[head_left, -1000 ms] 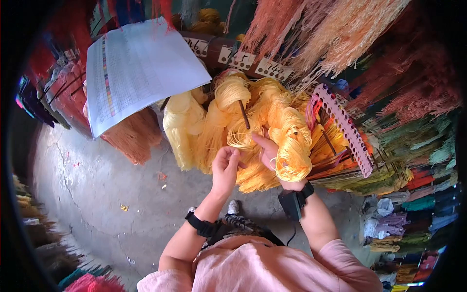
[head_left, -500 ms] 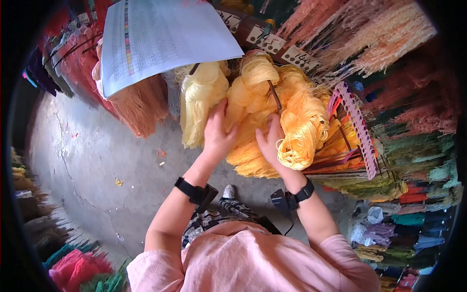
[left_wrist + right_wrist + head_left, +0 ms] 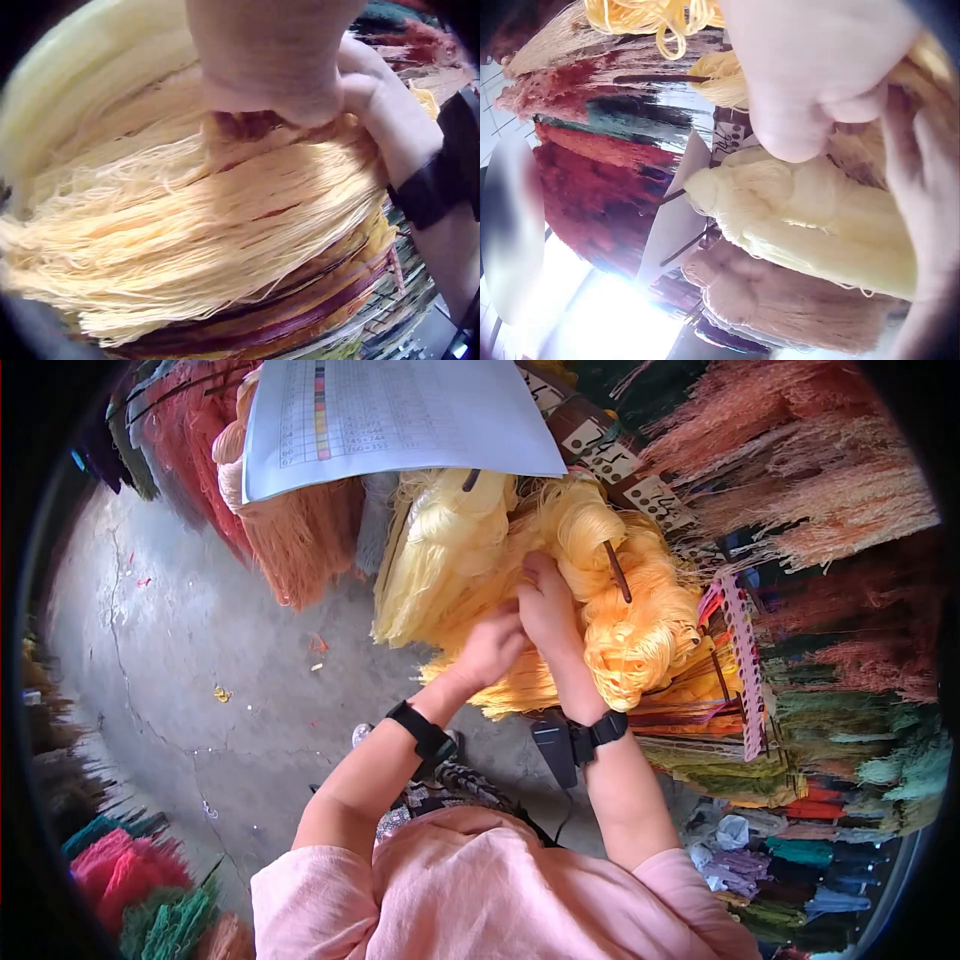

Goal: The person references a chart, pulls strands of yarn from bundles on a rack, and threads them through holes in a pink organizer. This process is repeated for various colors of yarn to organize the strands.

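Note:
Pale yellow yarn [image 3: 445,545] hangs beside deeper yellow-orange skeins [image 3: 640,610]. The left hand [image 3: 492,648], blurred in the head view, curls its fingers into the yellow strands just below the right hand [image 3: 548,605]. In the left wrist view the left hand [image 3: 274,60] hides most of its own fingertips above the spread strands [image 3: 225,217]. Thumb and fingers of the right hand [image 3: 817,75] pinch yellow yarn beside the pale skein [image 3: 802,217], with the left hand [image 3: 930,180] close by. A dark peg [image 3: 618,572] sticks out from the skein at the right.
A printed sheet [image 3: 400,420] overhangs the pale yarn. Numbered cards [image 3: 600,448] line the rail behind. A pink perforated strip [image 3: 743,660] stands right of the skeins, and coloured yarns hang on both sides. Grey concrete floor [image 3: 260,650] shows at the lower left.
The hands were apart on the yarn half a second ago; now they are close together. The left moved right and down, the right slightly up. The head view has shifted, and the sheet sits higher.

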Tool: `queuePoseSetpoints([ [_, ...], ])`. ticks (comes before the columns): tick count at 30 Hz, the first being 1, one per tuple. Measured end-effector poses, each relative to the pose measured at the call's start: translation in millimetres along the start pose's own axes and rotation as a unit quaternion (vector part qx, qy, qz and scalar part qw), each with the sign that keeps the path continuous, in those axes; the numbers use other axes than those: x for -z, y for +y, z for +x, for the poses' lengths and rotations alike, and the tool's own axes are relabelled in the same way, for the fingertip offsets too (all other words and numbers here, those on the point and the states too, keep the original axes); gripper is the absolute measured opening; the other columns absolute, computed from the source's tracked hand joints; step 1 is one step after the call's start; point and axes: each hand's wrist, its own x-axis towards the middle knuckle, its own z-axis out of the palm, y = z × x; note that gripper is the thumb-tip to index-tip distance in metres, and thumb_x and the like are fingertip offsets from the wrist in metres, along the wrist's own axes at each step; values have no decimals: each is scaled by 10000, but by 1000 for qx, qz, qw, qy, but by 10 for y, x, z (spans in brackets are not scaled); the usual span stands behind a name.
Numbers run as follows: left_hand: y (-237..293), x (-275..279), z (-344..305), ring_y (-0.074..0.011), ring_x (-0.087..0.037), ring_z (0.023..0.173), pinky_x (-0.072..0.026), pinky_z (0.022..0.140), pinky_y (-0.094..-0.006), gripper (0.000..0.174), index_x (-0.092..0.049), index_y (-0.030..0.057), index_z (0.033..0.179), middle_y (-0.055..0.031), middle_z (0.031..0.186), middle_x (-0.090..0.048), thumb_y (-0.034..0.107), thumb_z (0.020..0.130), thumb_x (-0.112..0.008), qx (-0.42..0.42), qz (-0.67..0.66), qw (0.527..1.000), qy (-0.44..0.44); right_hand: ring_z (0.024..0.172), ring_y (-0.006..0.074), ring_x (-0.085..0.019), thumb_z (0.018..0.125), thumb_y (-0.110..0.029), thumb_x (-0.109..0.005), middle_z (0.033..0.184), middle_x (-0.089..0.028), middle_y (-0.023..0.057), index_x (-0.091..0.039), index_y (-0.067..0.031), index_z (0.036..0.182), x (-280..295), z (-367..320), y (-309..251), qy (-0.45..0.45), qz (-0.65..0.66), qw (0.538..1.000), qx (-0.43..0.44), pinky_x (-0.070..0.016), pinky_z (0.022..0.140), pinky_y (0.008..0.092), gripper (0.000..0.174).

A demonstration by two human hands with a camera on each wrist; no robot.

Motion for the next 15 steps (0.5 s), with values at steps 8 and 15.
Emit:
queuePoseSetpoints([
  [8, -860, 241, 83, -315, -504, 957, -395, 815, -334, 383, -492, 22, 1045, -171, 972, -556, 68, 668, -537, 166, 207, 945, 190, 880, 295, -507, 777, -108, -446, 920, -541, 188, -483, 26, 1016, 126, -64, 115, -77, 55, 993, 64, -393, 757, 318, 277],
  [15, -747, 374, 360, -248, -487, 999, -367, 854, -308, 542, -454, -14, 1094, -140, 1066, -525, 162, 612, -628, 237, 130, 961, -56, 880, 130, -473, 813, -142, -473, 930, -538, 57, -513, 14, 940, 27, 11, 247, -63, 121, 991, -11, -351, 780, 229, 205],
])
